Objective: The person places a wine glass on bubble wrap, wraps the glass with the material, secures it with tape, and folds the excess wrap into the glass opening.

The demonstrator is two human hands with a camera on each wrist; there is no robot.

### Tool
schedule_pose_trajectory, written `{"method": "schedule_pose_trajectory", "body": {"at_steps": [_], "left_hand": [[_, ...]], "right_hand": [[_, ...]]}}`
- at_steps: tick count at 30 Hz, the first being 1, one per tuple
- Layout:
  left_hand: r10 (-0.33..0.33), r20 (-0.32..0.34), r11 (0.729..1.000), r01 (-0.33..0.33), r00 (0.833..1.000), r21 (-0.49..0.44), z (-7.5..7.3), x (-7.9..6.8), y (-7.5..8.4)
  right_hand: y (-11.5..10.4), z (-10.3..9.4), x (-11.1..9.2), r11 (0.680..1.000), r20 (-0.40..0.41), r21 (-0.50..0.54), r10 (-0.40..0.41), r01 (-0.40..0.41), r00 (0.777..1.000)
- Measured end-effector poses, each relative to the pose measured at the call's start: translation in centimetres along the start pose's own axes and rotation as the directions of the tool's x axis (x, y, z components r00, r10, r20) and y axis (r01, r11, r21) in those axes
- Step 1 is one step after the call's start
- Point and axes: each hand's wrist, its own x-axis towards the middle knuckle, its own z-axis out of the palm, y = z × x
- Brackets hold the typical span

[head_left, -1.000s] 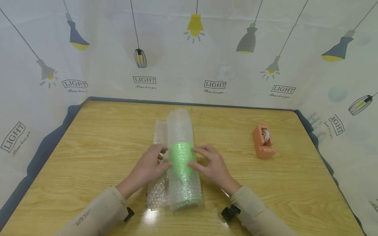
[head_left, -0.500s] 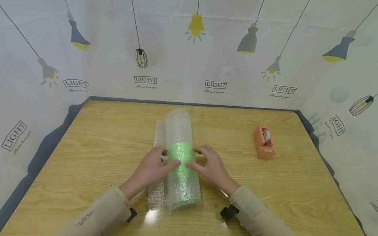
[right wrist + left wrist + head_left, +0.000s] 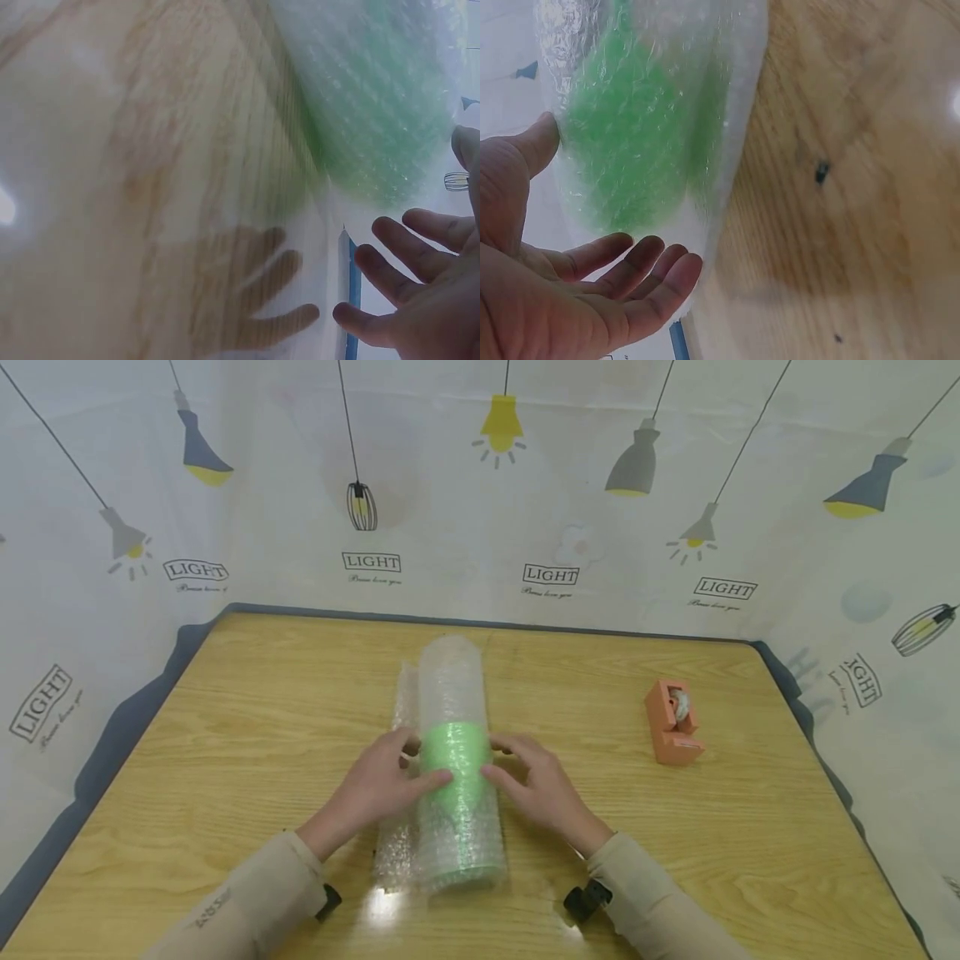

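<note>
A green item wrapped in clear bubble wrap [image 3: 454, 685] forms a long roll lying lengthwise on the wooden table. Its green part [image 3: 454, 752] shows through the plastic, and its exact kind is blurred by the wrap. A flat flap of bubble wrap [image 3: 397, 852] spreads from under the roll's left side. My left hand [image 3: 378, 777] has its thumb on top of the roll and its loosely bent fingers along the left side. My right hand [image 3: 543, 781] touches the right side with thumb and fingertips, fingers spread and relaxed in the right wrist view.
An orange tape dispenser [image 3: 670, 727] with a roll of tape stands on the table [image 3: 750, 827] to the right. A cloth backdrop [image 3: 450, 468] printed with lamps rises behind the table and along both sides.
The wrapped roll has shifted slightly left over the flap, so less of the flap shows. My left thumb has moved from the roll's left edge onto its top.
</note>
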Motion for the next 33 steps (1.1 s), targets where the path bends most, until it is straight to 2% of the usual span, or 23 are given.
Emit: {"method": "schedule_pose_trajectory", "body": {"at_steps": [5,11,24,33], "left_hand": [[0.030,0.017,0.999,-0.030,0.999,-0.017,-0.2,0.0,-0.7],[0.066,0.038,0.997,-0.065,0.997,-0.031,-0.2,-0.1,-1.2],[0.098,0.071,0.994,-0.094,0.993,-0.054,0.7,0.0,-1.2],[0.182,0.064,0.983,-0.181,0.981,-0.016,1.1,0.3,-1.0]], "right_hand": [[-0.1,0.0,0.0,0.999,0.084,-0.013,0.052,-0.051,0.995],[-0.2,0.1,-0.1,0.999,0.103,-0.013,0.044,-0.042,0.994],[0.1,-0.2,-0.4,0.999,-0.017,0.031,-0.017,0.017,1.000],[0.4,-0.4,-0.6,0.997,-0.081,0.019,-0.073,0.075,0.994]]}}
